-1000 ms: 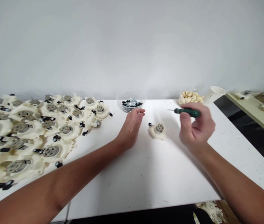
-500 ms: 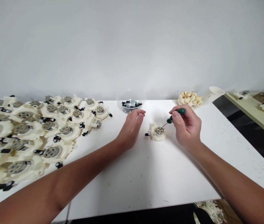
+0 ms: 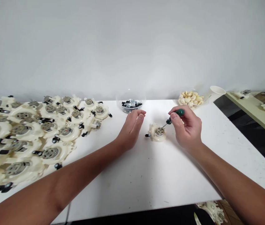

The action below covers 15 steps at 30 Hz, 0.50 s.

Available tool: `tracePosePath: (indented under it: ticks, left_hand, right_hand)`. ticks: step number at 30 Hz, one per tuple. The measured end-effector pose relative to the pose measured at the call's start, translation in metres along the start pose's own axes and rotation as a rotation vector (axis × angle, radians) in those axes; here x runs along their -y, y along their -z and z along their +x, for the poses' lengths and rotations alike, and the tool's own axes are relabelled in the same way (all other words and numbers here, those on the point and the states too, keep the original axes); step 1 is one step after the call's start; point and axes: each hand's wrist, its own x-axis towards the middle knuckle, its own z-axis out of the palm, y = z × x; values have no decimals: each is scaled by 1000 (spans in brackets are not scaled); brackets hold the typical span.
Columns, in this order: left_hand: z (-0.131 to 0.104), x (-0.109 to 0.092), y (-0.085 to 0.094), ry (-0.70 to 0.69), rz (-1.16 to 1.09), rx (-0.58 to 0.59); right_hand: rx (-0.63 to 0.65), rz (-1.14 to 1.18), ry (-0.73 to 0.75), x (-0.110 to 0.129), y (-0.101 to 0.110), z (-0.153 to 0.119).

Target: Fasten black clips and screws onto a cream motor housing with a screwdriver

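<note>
A green-handled screwdriver (image 3: 179, 113) is gripped in my right hand (image 3: 188, 127), its thin shaft slanting down to the left. The tip meets, or hovers just over, the grey round motor in a cream plastic housing (image 3: 158, 137); I cannot tell which. This part lies on the white table with a small black piece (image 3: 147, 135) at its left side. My left hand (image 3: 132, 128) rests on its edge to the left of the part, fingers stretched out and holding nothing. It does not touch the housing.
Many similar cream motor housings (image 3: 49, 153) cover the table's left side. A clear bowl (image 3: 131, 107) of black and clear small pieces stands at the back, near cream curved pieces (image 3: 190, 99) and a white cup (image 3: 216, 90). Another surface (image 3: 263, 117) with parts lies right.
The screwdriver and my right hand have shifted very slightly up and left. My left hand and the motor housing stay practically where they were.
</note>
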Motion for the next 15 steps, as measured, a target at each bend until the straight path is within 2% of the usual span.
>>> tracePosePath:
  ticks: [2,4,7,12,15]
  left_hand:
    - [0,0,0,-5,5,-5]
    - [0,-1,1,-8,9,-4]
    - [0,-1,2,2,16,4]
    - [0,-1,1,8,12,3]
    - [0,0,0,2,5,0]
  right_hand:
    - [-34,-123,88,-1,1,3]
    - [-142,-220,160,0,3,6]
    - [-263,-211,125,3,4,7]
    - [-62,-104,15,2,1,4]
    - [-6,-80,-71,-3,-1,3]
